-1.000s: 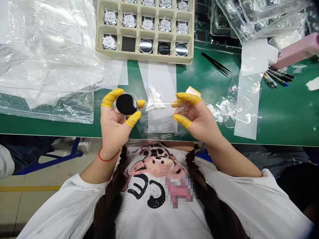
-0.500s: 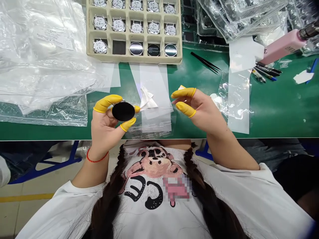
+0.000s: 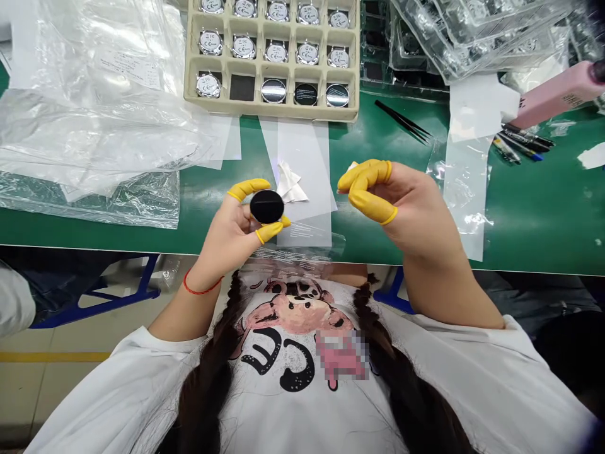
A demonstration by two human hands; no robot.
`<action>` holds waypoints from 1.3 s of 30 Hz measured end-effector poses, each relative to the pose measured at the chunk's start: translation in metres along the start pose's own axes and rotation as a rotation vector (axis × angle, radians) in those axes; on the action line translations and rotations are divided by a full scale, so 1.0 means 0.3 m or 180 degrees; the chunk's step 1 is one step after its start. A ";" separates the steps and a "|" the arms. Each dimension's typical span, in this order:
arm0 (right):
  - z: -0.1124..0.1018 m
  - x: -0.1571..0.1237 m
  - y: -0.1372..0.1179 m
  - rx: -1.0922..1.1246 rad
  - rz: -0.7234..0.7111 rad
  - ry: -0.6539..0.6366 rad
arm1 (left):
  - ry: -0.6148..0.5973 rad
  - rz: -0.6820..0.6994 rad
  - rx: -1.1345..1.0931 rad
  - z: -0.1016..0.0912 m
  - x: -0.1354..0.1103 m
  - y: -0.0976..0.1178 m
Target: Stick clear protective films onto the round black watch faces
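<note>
"Where's the black disc (image 3: 267,207)?"

"Pinched in the left hand (image 3: 231,230), just inside the counter's (image 3: 543,214) near edge."

"Right hand (image 3: 401,202)?"

"Fingers pressed together, nothing visible in them."

"And the tray (image 3: 271,111)?"

"Mostly silver backs up, three discs face-up, one pocket (image 3: 242,87) showing no disc."

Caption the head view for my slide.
Left hand in yellow finger cots holds a round black disc above a green workbench.

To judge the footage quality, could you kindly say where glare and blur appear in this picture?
In the head view, glare sits on the plastic bags and the green work mat; the black disc in the left hand looks sharp, with no obvious blur.
</note>
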State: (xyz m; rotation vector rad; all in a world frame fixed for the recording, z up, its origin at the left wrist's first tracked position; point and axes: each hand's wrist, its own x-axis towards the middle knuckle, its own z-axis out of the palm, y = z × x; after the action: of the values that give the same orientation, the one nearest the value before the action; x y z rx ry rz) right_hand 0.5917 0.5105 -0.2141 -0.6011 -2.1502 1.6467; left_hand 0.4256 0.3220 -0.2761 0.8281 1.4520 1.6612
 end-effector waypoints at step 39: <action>0.129 0.029 0.057 0.0419 0.0653 -0.0461 | -0.0596 -0.0294 0.0006 0.076 -0.001 -0.035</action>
State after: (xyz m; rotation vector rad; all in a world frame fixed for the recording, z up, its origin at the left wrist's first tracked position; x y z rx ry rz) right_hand 0.5659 0.4876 -0.2401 -0.7022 -2.1158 1.9793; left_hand 0.4465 0.3337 -0.2833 0.8796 1.3422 1.4727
